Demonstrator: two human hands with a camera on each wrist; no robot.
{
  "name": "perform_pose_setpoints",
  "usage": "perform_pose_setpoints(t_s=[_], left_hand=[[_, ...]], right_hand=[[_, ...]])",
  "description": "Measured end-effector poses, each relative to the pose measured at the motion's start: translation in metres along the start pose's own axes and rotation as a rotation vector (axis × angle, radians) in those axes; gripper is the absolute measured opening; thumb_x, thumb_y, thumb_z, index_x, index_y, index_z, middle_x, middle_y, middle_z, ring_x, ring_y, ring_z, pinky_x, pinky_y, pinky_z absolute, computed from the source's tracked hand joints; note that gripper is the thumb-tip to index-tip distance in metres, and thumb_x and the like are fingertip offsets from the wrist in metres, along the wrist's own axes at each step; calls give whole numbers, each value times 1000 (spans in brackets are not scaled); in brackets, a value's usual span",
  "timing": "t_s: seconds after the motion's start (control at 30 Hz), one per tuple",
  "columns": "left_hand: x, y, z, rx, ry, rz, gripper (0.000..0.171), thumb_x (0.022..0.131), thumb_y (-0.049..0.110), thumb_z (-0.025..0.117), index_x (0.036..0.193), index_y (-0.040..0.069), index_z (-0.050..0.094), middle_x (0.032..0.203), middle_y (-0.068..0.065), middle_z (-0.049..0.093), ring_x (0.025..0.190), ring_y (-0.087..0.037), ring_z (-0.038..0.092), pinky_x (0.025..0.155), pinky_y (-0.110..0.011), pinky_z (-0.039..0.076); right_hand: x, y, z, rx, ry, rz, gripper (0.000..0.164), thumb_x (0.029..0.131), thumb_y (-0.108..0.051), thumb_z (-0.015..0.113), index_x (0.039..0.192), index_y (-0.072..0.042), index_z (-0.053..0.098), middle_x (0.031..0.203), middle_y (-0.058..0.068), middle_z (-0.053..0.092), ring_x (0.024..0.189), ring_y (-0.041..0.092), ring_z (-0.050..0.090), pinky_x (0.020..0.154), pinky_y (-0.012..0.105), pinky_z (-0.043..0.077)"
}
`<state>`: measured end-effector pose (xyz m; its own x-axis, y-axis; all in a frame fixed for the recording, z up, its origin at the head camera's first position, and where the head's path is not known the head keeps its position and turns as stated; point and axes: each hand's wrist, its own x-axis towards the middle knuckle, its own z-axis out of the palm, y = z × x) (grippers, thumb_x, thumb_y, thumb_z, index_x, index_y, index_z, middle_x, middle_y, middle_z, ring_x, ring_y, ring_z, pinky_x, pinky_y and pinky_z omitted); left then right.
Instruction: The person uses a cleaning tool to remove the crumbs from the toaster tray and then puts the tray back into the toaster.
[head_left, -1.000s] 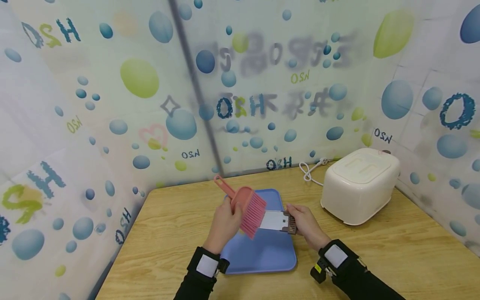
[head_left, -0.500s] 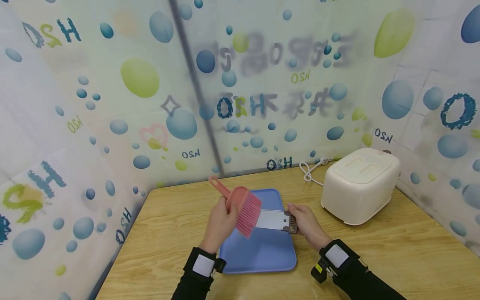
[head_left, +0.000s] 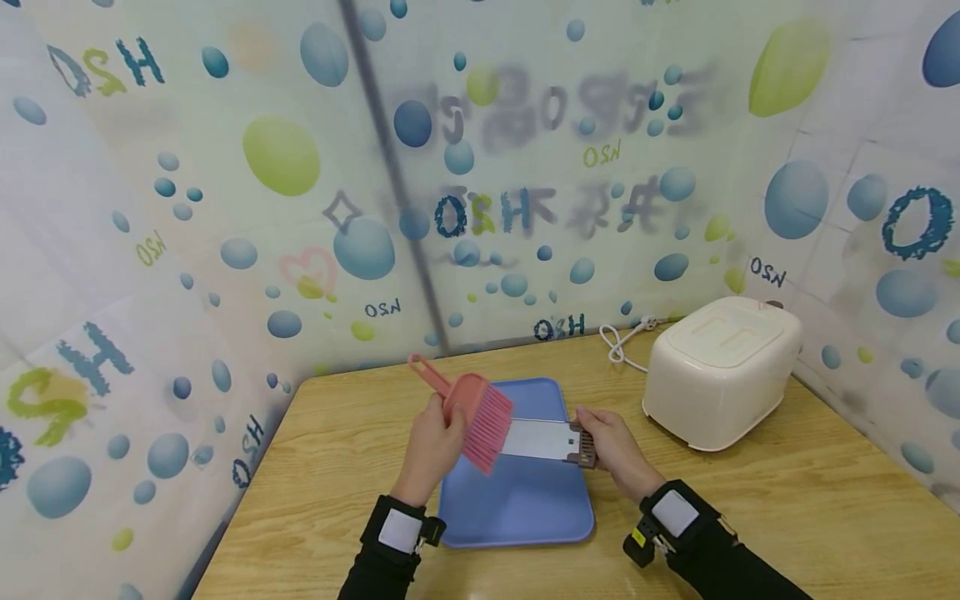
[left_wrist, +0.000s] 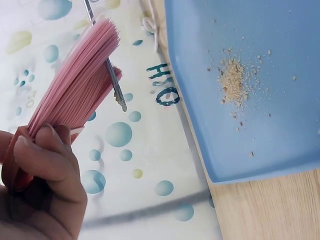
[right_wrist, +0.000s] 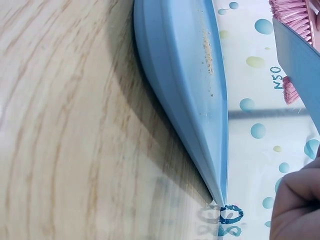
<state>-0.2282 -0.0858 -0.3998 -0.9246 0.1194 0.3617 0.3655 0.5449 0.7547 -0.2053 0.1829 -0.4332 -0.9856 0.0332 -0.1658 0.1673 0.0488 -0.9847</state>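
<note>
My left hand (head_left: 427,454) grips a pink hand brush (head_left: 480,412) where its handle meets the head, with the bristles angled down to the right. Between the thumb and fingers of my right hand (head_left: 617,450) is the brown slotted end of a flat metal crumb tray (head_left: 538,439), which looks like a toaster's. The brush bristles overlap the crumb tray's left end, and in the left wrist view they lie across its thin edge. Both are held above a blue tray (head_left: 517,512). A small heap of crumbs (left_wrist: 233,82) lies on the blue tray, with loose bits scattered round it.
A white toaster (head_left: 720,375) stands at the back right of the wooden table (head_left: 337,483). Its white cord (head_left: 617,346) lies coiled by the wall. A patterned curtain (head_left: 525,167) closes off the back and sides.
My left hand has drawn the brush leftward along the crumb tray, baring more of its metal surface. The right hand and the crumb tray have hardly moved.
</note>
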Motion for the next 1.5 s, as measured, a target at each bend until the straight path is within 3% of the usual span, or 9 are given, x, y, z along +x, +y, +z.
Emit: perform_pose_setpoints(t_s=[0.43, 0.7, 1.0, 1.27, 1.5], left_hand=[[2, -3, -6, 12, 39, -34, 22, 102, 14, 52, 110, -6, 57, 69, -6, 55, 51, -13, 52, 43, -29, 43], [2, -3, -9, 40, 95, -51, 20, 102, 13, 51, 105, -6, 58, 65, -5, 53, 48, -14, 50, 42, -29, 41], [2, -3, -11, 43, 123, -73, 19, 100, 13, 52, 103, -5, 59, 65, -6, 52, 49, -14, 49, 42, -30, 40], [1, -5, -13, 30, 121, -100, 19, 100, 13, 52, 101, -4, 59, 65, -6, 53, 48, -14, 49, 42, -30, 39], [1, -4, -14, 26, 136, -107, 18, 99, 13, 51, 98, -4, 59, 67, -7, 55, 50, -15, 51, 43, -30, 41]], right_hand=[[-1, -1, -2, 2, -7, -4, 51, 112, -29, 34, 132, 14, 53, 91, 5, 68, 78, 10, 66, 67, 27, 56], [0, 1, -1, -15, -3, -7, 53, 112, -31, 35, 134, 14, 52, 102, 16, 68, 82, 14, 66, 68, 28, 55], [-1, 0, -2, -30, 2, -5, 55, 112, -33, 36, 136, 14, 51, 106, 19, 67, 82, 13, 65, 69, 29, 55], [-2, 1, -2, -19, 3, -2, 53, 112, -33, 36, 134, 13, 53, 97, 9, 68, 80, 12, 65, 68, 29, 56], [-1, 2, -1, -14, 3, -11, 55, 112, -33, 36, 135, 14, 51, 97, 9, 68, 81, 12, 66, 69, 30, 57]])
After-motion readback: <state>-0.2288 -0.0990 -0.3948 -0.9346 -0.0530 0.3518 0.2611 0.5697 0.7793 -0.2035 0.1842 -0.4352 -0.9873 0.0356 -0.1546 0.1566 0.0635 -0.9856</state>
